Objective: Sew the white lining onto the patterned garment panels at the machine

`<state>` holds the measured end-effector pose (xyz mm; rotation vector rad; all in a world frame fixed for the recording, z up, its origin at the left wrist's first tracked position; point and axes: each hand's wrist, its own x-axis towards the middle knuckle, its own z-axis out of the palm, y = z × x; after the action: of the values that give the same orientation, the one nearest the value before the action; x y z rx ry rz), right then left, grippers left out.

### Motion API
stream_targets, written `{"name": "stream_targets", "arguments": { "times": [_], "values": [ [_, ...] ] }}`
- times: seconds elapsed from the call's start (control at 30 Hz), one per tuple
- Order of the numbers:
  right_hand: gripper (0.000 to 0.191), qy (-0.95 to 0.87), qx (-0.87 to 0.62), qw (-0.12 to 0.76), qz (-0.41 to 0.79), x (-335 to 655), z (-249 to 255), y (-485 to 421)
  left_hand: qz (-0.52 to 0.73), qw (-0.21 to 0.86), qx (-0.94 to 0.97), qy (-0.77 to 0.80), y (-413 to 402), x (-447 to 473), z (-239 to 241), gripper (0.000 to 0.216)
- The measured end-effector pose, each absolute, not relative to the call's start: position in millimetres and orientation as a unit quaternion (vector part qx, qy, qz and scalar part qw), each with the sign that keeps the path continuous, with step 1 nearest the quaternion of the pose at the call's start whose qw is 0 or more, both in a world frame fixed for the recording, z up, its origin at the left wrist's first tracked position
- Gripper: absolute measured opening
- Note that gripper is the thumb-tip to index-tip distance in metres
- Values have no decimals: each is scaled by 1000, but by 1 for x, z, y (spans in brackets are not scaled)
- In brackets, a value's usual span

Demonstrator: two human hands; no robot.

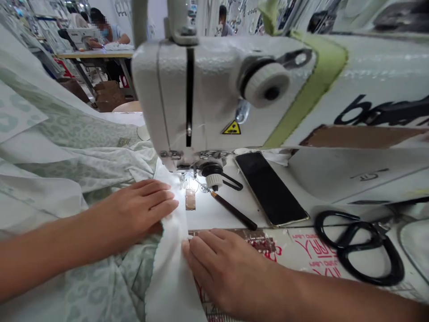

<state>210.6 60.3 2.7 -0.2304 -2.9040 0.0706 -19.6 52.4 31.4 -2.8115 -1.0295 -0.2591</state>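
My left hand [142, 206] lies flat on white fabric [170, 273], its fingers stretched toward the lit needle area [184, 179] of a sewing machine [214, 67]. Closer to me, my right hand [226, 268] has its fingers curled in, thumb and fingertips closed on the right edge of the same white strip. The strip runs from the needle area toward me. Pale green leopard-print fabric [90, 290] is bunched under and left of my left hand. A small brown block [190, 199] sits on the machine bed just right of the strip.
A dark-handled pointed tool [234, 211] and a phone [271, 188] lie on the bed under the machine arm. Black-handled scissors [362, 246] rest at the right. A person [107, 33] works at another table [97, 54] behind.
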Motion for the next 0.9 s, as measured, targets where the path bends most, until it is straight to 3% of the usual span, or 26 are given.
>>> {"name": "stream_targets", "arguments": {
  "times": [0.13,0.3,0.9],
  "values": [
    [7,-991,-57,123,21,211,-4,60,-73,99,-958,-259,68,-17,25,28],
    [15,-981,-79,178,-18,209,-8,52,-148,87,-960,-223,71,-13,21,27],
    [23,-962,-46,261,-62,210,-10,52,-156,33,-933,-323,46,-24,-3,37]
  ]
}}
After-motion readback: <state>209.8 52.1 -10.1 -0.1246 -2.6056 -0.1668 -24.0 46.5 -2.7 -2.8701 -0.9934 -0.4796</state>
